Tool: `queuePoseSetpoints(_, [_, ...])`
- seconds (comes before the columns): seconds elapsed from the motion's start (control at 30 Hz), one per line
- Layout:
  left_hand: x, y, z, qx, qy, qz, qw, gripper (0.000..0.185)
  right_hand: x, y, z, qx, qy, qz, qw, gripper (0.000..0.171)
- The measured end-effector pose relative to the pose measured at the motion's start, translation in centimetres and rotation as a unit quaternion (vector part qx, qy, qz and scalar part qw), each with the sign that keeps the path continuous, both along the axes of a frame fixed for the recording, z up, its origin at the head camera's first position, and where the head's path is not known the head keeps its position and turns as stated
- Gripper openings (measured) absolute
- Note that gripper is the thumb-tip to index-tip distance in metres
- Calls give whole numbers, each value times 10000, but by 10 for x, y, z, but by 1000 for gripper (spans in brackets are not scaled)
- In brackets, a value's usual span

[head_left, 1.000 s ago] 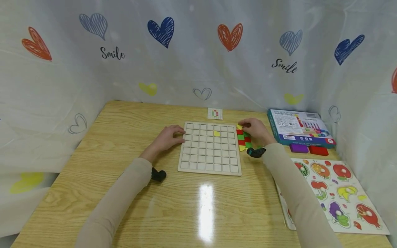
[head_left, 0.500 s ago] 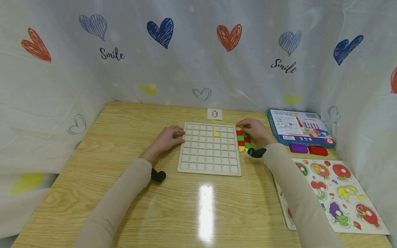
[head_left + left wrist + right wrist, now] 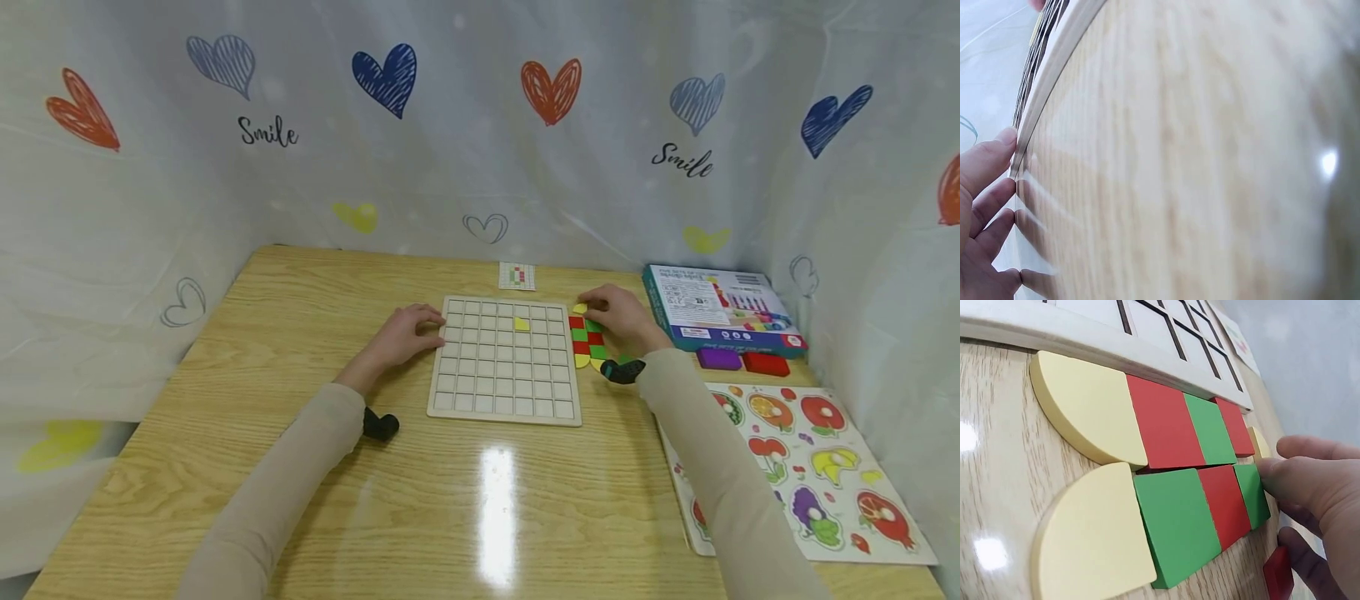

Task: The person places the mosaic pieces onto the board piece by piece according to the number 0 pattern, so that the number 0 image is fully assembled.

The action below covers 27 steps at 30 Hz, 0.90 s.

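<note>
One yellow tile (image 3: 522, 324) sits in the grid board (image 3: 504, 398) | left hand (image 3: 405, 332) flat, fingers resting on board's edge | right hand (image 3: 617, 317) curled, fingertips on loose tiles (image 3: 1172, 462) beside board | step: choosing a piece; next needs a clean pinch.

Sitting at wooden table (image 3: 225, 433), light oak grain, glossy; bright glare patch of overhead light on near part. White curtain (image 3: 465, 167) hangs round my table on three sides, printed with red, blue, grey and yellow hearts and word "Smile". Soft, even light. No floor or window visible.
</note>
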<state>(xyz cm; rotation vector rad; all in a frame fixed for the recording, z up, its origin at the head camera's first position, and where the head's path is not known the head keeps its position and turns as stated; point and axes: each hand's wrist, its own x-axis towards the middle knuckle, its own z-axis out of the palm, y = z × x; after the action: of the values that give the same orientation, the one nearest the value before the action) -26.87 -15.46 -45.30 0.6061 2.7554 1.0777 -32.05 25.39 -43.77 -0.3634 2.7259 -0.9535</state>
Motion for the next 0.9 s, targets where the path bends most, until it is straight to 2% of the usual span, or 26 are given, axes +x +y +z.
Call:
queuePoseSetpoints(0.17, [1,0,1,-24,-55,43,10000,41,1,0,0,-131,-9,71,9999,32])
queuePoseSetpoints(0.47, [1,0,2,-17,-23,29,10000,40,0,-2,-2,-21,60,-10,10000,33])
queuePoseSetpoints(0.67, [1,0,1,-34,-31,41,10000,41,-1,-8,-2,85,422,-151,9990,33])
queuePoseSetpoints(0.8, [1,1,2,-26,-53,61,10000,40,2,-19,6,104,731,-336,9967,34])
queuePoseSetpoints(0.9, [1,1,3,-15,-62,64,10000,40,3,-32,13,51,990,-237,9948,34])
